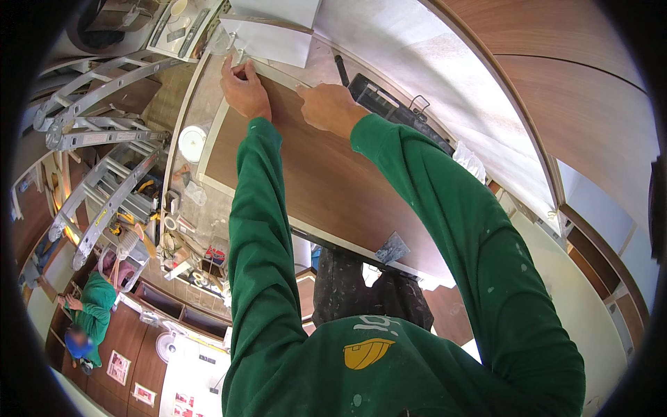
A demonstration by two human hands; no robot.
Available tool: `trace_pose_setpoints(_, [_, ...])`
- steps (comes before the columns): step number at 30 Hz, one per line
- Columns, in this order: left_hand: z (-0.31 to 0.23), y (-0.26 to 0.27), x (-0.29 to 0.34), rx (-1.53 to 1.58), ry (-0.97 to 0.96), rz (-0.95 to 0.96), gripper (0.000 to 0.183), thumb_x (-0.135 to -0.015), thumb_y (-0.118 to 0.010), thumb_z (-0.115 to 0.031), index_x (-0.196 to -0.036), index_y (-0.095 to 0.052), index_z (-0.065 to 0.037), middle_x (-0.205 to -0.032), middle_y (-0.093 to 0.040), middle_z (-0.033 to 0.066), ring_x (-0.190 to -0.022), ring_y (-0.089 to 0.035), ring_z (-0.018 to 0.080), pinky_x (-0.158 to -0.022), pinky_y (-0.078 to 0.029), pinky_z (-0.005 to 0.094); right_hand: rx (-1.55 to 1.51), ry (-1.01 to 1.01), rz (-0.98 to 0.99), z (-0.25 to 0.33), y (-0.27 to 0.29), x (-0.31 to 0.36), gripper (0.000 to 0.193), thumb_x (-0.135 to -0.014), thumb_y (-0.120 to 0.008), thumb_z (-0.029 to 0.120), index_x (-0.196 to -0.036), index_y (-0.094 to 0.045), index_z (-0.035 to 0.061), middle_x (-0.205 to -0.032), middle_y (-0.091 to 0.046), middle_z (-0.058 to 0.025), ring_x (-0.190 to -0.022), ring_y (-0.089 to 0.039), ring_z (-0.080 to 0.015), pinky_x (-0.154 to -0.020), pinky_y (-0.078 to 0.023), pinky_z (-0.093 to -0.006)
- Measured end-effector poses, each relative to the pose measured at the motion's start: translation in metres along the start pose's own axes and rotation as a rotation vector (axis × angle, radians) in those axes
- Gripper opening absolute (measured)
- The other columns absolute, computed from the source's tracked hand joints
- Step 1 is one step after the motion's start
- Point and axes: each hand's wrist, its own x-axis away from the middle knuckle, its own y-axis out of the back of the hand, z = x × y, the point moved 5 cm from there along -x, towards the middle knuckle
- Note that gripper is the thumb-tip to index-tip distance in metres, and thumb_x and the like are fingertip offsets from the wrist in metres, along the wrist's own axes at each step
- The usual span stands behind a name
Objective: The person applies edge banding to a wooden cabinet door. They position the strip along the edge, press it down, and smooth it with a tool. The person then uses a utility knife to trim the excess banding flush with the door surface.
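One left hand (246, 90), narrow at fitting (240, 55); right hand (332, 109) curled; grips unclear; black case (389, 104), contents indistinct.

The panel (326, 181) has a disc (192, 143) and a ladder (104, 140) to its left, a case (382, 101) to its right, sheets (278, 43) behind it and a scrap (392, 248) on its near end.

1 wide fisheye view, left of 2 head-worn cameras, looks steeply down from wearer's head: green shirt (306, 379) close at lower edge, left hand (247, 92) and right hand (329, 108) farther off at upper centre, ladders (97, 141) at left.
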Motion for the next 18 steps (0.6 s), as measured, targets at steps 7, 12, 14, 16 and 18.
trace_pose_setpoints(7, [0.000, 0.000, 0.000, -0.018, -0.016, -0.006, 0.045, -0.088, -0.075, -0.015, -0.129, -0.060, -0.005, -0.091, -0.069, 0.0055, -0.088, -0.060, 0.0256, -0.082, -0.048, 0.0416, -0.022, 0.063, -0.037, -0.002, -0.002, 0.002, 0.031, -0.087, -0.053, 0.017, -0.111, -0.068, 0.0019, -0.091, -0.072, -0.0243, -0.086, -0.071, -0.0424, -0.076, -0.055, -0.0515])
trace_pose_setpoints(12, [0.003, 0.000, 0.000, -0.013, -0.010, -0.014, 0.045, -0.088, -0.075, -0.015, -0.129, -0.060, -0.006, -0.090, -0.068, 0.0055, -0.087, -0.060, 0.0252, -0.081, -0.049, 0.0414, -0.020, 0.041, -0.018, -0.001, 0.003, 0.009, 0.041, -0.087, -0.055, 0.017, -0.125, -0.063, 0.0023, -0.089, -0.072, -0.0238, -0.086, -0.071, -0.0416, -0.074, -0.055, -0.0511])
trace_pose_setpoints(14, [0.001, 0.000, -0.001, -0.023, -0.006, -0.015, 0.045, -0.088, -0.075, -0.015, -0.129, -0.060, -0.007, -0.090, -0.068, 0.0055, -0.087, -0.060, 0.0248, -0.080, -0.049, 0.0413, 0.013, 0.054, -0.015, 0.000, 0.005, 0.011, 0.048, -0.087, -0.056, 0.018, -0.132, -0.059, 0.0023, -0.088, -0.072, -0.0235, -0.085, -0.071, -0.0407, -0.072, -0.056, -0.0507])
trace_pose_setpoints(16, [0.001, 0.000, 0.000, -0.013, 0.027, -0.010, 0.045, -0.087, -0.075, -0.015, -0.129, -0.061, -0.006, -0.090, -0.069, 0.0053, -0.087, -0.060, 0.0244, -0.080, -0.050, 0.0413, 0.020, 0.051, -0.013, 0.001, 0.008, 0.014, 0.051, -0.087, -0.057, 0.017, -0.136, -0.056, 0.0020, -0.087, -0.072, -0.0230, -0.084, -0.072, -0.0397, -0.071, -0.056, -0.0501])
trace_pose_setpoints(18, [0.001, 0.000, -0.001, -0.016, 0.038, -0.010, 0.044, -0.087, -0.075, -0.015, -0.128, -0.061, -0.006, -0.091, -0.069, 0.0050, -0.087, -0.060, 0.0242, -0.081, -0.050, 0.0413, 0.022, 0.053, -0.020, 0.002, 0.010, 0.014, 0.053, -0.087, -0.057, 0.017, -0.138, -0.055, 0.0016, -0.087, -0.072, -0.0226, -0.083, -0.072, -0.0391, -0.070, -0.056, -0.0495])
